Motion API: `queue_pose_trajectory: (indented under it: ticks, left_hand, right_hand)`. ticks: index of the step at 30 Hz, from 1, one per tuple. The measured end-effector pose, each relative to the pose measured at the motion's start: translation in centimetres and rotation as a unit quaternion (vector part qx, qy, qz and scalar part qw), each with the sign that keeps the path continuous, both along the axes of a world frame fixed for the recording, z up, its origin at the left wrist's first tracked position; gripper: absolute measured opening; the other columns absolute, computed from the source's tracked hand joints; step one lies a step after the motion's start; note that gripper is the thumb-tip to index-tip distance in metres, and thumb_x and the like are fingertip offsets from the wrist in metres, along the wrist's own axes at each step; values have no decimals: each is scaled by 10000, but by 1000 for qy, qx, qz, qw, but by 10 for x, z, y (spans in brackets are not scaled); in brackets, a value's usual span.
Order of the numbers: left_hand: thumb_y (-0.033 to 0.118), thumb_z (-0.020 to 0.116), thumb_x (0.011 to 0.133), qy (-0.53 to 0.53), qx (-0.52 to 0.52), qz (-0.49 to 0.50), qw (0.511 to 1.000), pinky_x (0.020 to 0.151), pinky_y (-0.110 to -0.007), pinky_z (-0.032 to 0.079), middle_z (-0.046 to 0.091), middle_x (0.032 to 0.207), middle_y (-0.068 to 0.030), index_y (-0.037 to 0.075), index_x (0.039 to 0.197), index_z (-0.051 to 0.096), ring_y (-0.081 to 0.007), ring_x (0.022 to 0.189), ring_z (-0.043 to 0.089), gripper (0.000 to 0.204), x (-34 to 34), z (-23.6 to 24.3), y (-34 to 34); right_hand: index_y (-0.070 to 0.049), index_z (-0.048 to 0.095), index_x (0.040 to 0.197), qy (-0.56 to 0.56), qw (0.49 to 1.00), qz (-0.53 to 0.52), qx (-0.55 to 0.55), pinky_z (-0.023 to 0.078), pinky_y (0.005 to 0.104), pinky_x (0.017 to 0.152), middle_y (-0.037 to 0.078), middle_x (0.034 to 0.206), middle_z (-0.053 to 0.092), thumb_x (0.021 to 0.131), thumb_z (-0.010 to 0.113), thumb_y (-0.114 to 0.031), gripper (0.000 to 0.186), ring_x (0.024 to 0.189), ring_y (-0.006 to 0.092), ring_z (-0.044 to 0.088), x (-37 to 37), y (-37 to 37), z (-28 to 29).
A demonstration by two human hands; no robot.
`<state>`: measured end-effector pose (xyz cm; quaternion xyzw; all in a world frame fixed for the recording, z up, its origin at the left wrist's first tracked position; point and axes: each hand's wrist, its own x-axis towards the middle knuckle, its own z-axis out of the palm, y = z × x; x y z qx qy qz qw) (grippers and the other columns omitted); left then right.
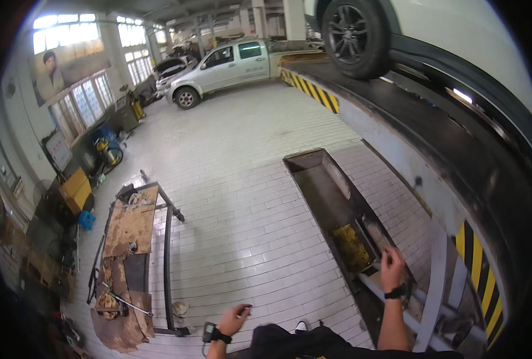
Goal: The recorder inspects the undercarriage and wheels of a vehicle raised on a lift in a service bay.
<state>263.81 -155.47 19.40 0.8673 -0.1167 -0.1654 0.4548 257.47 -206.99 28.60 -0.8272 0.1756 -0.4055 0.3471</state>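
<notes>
My left hand [233, 320] hovers above the tiled floor at the lower middle, its fingers loosely bent and apart, with nothing seen in them. On that wrist is a black band, with a small dark device [208, 331] beside it. My right hand [392, 268] hangs above the near part of the floor pit [322, 185], fingers slightly curled and apart, holding nothing I can see. A black watch [396, 292] is on the right wrist. Nearest to the left hand stands a metal-framed workbench [169, 251] with brown, worn sheeting and tools on it.
At right a raised vehicle lift [391, 128] with yellow-black striped edges bears a white car [469, 42]. Lift struts [436, 287] slope beside my right arm. A white pickup [230, 66] is parked at the back. A yellow-black vacuum [105, 152] and boxes line the left wall.
</notes>
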Motion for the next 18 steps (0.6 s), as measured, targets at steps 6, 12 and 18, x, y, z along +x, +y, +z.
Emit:
queue_pose_trajectory:
  ticks: [6, 12, 18]
  left_hand:
    - [221, 640, 1014, 18, -43, 190, 981, 767, -328, 585, 790, 925, -139, 60, 1200, 737, -218, 870, 776, 264, 140, 6, 6]
    - [216, 646, 1008, 43, -35, 185, 981, 774, -321, 587, 787, 895, -126, 35, 1166, 747, -205, 847, 773, 261, 313, -64, 35]
    - [224, 645, 1014, -46, -41, 129, 990, 781, -368, 595, 780, 964, -170, 41, 1165, 741, -277, 887, 773, 256, 597, -24, -11]
  right_hand:
    - [30, 700, 1134, -27, 991, 122, -46, 459, 312, 617, 116, 995, 644, 979, 624, 1, 174, 710, 164, 569, 225, -8, 46]
    - [21, 715, 1078, 53, 996, 45, -47, 456, 331, 600, 102, 946, 650, 971, 628, -16, 142, 681, 196, 578, 367, -17, -4]
    - [9, 702, 1099, 132, 988, -58, -45, 480, 365, 631, 135, 963, 664, 966, 618, -23, 161, 720, 242, 618, 491, -40, -2]
